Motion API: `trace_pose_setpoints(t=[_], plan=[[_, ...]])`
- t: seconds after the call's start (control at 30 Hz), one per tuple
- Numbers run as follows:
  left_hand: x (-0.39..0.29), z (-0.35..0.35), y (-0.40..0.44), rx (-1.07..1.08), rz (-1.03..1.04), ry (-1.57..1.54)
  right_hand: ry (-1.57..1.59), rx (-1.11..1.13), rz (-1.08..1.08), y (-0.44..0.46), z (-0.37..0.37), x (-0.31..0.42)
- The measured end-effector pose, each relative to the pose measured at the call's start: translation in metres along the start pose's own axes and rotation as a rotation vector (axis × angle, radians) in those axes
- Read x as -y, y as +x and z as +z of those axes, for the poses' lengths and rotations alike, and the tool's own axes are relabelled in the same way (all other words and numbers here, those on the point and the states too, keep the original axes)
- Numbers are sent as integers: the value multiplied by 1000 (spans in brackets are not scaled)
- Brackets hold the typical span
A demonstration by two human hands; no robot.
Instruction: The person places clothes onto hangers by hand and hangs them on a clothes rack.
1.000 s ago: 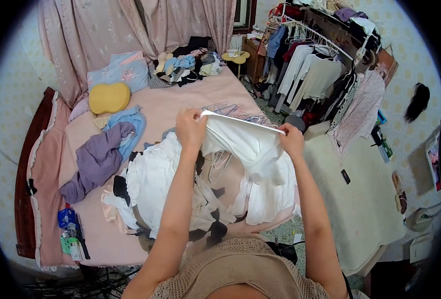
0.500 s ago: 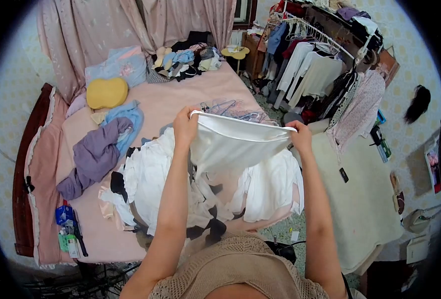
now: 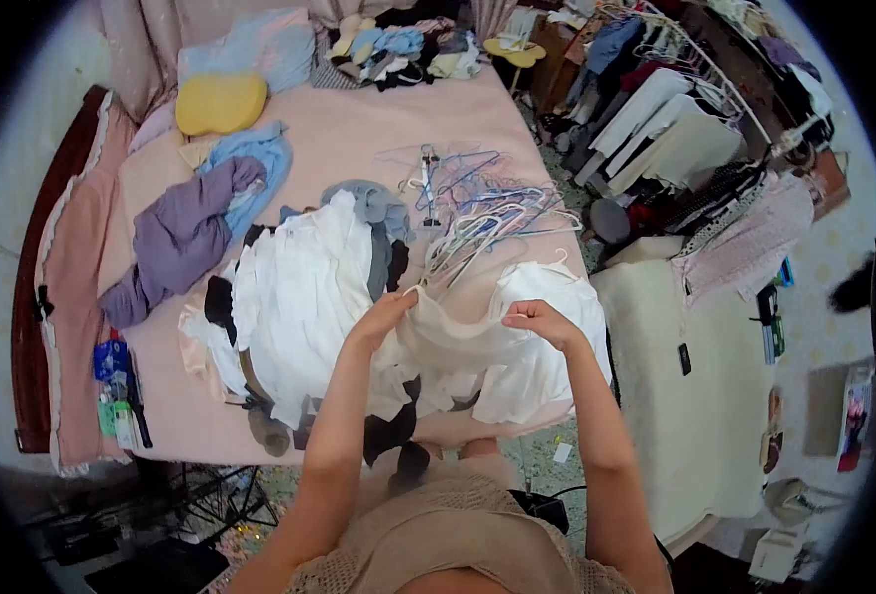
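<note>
A white satiny garment [image 3: 456, 344] hangs in front of me, its top edge sagging between my two hands; its exact kind is unclear. My left hand [image 3: 386, 319] pinches one end of that edge. The other end is pinched in my right hand [image 3: 545, 323], closer to me than the clothes hangers [image 3: 502, 220]. Behind and to the right of the garment, a white top [image 3: 571, 327] lies on the bed with a hanger hook showing. To the left spreads a heap of white clothes [image 3: 304, 287].
The pink-covered bed [image 3: 359, 129] also carries a purple garment [image 3: 185, 228], a yellow cushion [image 3: 222, 104] and a mixed clothes pile [image 3: 398, 45]. At right stand a clothes rack [image 3: 715, 64] and a pale padded surface [image 3: 675, 426] with a dark remote-like object [image 3: 684, 359].
Both hands have come lower and closer together, so the garment's edge, stretched taut before, now sags. The camera has tilted down, and more hangers show behind the garment.
</note>
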State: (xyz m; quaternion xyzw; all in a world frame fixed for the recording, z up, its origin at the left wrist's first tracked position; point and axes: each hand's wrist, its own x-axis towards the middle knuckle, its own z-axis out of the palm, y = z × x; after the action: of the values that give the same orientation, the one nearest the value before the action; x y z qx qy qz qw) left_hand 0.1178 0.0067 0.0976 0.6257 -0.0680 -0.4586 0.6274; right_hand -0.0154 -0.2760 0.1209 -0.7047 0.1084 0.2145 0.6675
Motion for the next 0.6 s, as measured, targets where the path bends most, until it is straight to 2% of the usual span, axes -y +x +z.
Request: trace_pose_setpoints(t=[0.03, 0.1, 0.2, 0.3, 0.43, 0.53, 0.57, 0.6], plan=[[7, 3, 2, -12, -13, -16, 0, 18, 16, 11, -3, -8], [19, 9, 8, -156, -116, 11, -10, -218, 33, 37, -11, -29], [63, 8, 36, -206, -183, -22, -48, -301, 76, 70, -26, -56], [65, 23, 43, -238, -207, 8, -141, -259, 154, 104, -42, -75], [54, 39, 62, -299, -274, 41, -65, -187, 153, 168, -61, -110], [75, 42, 90, -275, -226, -22, -378, -271, 118, 221, -71, -123], [83, 42, 98, -236, -192, -15, -373, -261, 126, 238, -74, -128], [85, 43, 104, -196, -160, -7, -554, -332, 33, 253, -76, -131]])
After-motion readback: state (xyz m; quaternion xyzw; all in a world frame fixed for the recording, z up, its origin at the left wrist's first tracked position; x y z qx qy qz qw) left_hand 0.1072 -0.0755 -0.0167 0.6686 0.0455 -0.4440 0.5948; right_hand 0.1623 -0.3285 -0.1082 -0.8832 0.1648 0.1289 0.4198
